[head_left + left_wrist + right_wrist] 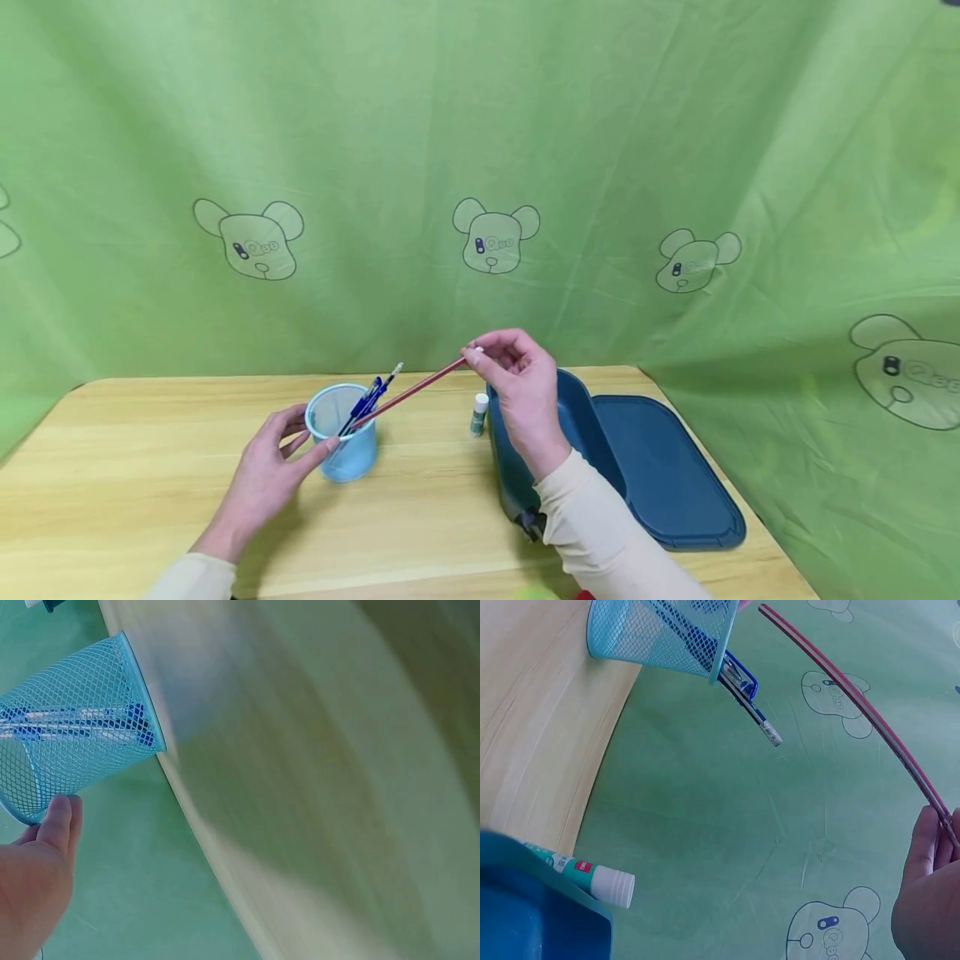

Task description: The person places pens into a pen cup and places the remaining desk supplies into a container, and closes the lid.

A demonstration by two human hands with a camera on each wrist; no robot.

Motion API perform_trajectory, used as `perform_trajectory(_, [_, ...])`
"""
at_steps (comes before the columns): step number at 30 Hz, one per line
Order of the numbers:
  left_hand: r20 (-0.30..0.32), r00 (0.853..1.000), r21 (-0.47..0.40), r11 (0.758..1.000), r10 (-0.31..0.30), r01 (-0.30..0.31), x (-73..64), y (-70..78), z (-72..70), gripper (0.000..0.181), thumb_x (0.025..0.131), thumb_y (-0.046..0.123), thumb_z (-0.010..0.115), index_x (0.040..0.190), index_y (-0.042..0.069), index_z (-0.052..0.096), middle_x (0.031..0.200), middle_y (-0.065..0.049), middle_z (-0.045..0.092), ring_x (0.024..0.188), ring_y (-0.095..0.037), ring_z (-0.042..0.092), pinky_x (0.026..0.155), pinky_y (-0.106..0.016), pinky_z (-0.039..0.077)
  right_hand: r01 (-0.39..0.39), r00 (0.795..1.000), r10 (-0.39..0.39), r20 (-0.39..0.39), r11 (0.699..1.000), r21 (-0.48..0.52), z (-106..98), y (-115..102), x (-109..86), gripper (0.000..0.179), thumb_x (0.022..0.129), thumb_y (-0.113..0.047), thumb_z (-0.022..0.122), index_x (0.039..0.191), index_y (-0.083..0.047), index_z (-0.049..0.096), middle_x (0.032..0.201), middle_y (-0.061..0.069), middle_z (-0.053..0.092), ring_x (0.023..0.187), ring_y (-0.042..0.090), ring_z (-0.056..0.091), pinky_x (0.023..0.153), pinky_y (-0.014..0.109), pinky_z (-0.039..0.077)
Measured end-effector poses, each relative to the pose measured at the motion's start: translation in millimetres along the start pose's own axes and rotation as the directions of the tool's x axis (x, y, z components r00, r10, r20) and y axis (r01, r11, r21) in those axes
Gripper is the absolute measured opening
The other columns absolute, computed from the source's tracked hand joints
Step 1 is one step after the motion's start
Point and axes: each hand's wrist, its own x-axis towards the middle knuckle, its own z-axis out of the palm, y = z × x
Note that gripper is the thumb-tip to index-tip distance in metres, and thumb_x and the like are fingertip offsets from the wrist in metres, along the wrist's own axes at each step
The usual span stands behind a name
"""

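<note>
A light blue mesh pen cup (349, 460) stands on the table, its rim tilted slightly in the head view. My left hand (264, 477) holds it near the rim, thumb on the near side and fingers on the far left. Blue pens (365, 402) and a pencil with a white eraser end (769, 733) lean inside the cup. Between thumb and fingertips, my right hand (525, 398) pinches a long red pencil (422, 385) by its upper end. The pencil slants down left; its lower end overlaps the cup's rim in the head view. The right wrist view shows that end above the opening.
A glue stick (478, 415) stands between the cup and a dark blue box (585, 425). The box's flat lid (671, 475) lies to its right. Green and red things show at the bottom edge. A green curtain (420, 167) hangs behind the wooden table (180, 433).
</note>
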Motion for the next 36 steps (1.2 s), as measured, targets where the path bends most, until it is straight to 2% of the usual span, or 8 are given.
perform_trajectory(4, [0.003, 1.0, 0.005, 1.0, 0.0, 0.0, 0.2, 0.1, 0.3, 0.077, 0.087, 0.034, 0.077, 0.139, -0.009, 0.041, 0.132, -0.024, 0.05, 0.123, -0.036, 0.048, 0.106, -0.042, 0.042, 0.019, 1.0, -0.019, -0.02, 1.0, -0.004, 0, 4, 2.0, 0.017, 0.084, 0.003, 0.074, 0.098, 0.005, 0.064, 0.094, 0.014, 0.068, 0.088, 0.024, 0.065, 0.081, 0.031, 0.059])
perform_trajectory(9, [0.015, 1.0, 0.013, 1.0, 0.0, 0.0, -1.2, 0.1, 1.9, 0.078, 0.087, 0.034, 0.076, 0.14, -0.01, 0.04, 0.132, -0.025, 0.049, 0.123, -0.038, 0.048, 0.105, -0.044, 0.043, 0.017, 0.999, -0.02, -0.04, 0.997, -0.081, 5, 13, 0.0, 0.017, 0.083, 0.003, 0.075, 0.096, 0.004, 0.065, 0.093, 0.013, 0.068, 0.088, 0.023, 0.066, 0.079, 0.028, 0.058])
perform_trajectory(16, [0.021, 1.0, 0.006, 1.0, -0.004, 0.004, -1.2, 1.8, 4.9, 0.079, 0.087, 0.035, 0.076, 0.14, -0.011, 0.039, 0.132, -0.026, 0.048, 0.123, -0.039, 0.047, 0.105, -0.043, 0.042, 0.014, 1.0, -0.014, 0.001, 0.99, -0.14, 14, 31, -0.4, 0.017, 0.082, 0.005, 0.075, 0.096, 0.005, 0.065, 0.093, 0.012, 0.067, 0.086, 0.021, 0.064, 0.077, 0.027, 0.058])
perform_trajectory(25, [0.006, 1.0, 0.066, 0.998, 0.01, -0.01, -2.2, 2.0, 1.9, 0.075, 0.087, 0.035, 0.076, 0.138, -0.009, 0.042, 0.13, -0.024, 0.051, 0.12, -0.037, 0.049, 0.103, -0.046, 0.044, -0.078, 0.99, 0.093, 0.107, 0.987, -0.138, 32, 50, -5.1, 0.024, 0.081, 0.009, 0.073, 0.102, 0.006, 0.062, 0.096, 0.013, 0.065, 0.09, 0.021, 0.063, 0.083, 0.031, 0.059])
perform_trajectory(31, [0.012, 1.0, 0.052, 0.998, 0.023, -0.023, -2.2, 3.5, 3.0, 0.075, 0.088, 0.034, 0.076, 0.138, -0.01, 0.041, 0.13, -0.025, 0.05, 0.12, -0.038, 0.049, 0.103, -0.046, 0.044, -0.138, 0.978, 0.158, 0.134, 0.979, -0.153, 43, 61, -10.8, 0.028, 0.081, 0.01, 0.072, 0.106, 0.004, 0.059, 0.095, 0.012, 0.066, 0.089, 0.019, 0.062, 0.08, 0.028, 0.059])
perform_trajectory(36, [0.014, 1.0, 0.048, 0.999, 0.015, -0.015, -1.5, 3.8, 3.0, 0.077, 0.088, 0.035, 0.075, 0.139, -0.01, 0.04, 0.131, -0.025, 0.05, 0.121, -0.038, 0.049, 0.103, -0.045, 0.044, -0.142, 0.971, 0.171, 0.168, 0.975, -0.174, 50, 68, -15.0, 0.025, 0.082, 0.008, 0.073, 0.104, 0.003, 0.062, 0.094, 0.011, 0.065, 0.089, 0.018, 0.062, 0.081, 0.028, 0.059])
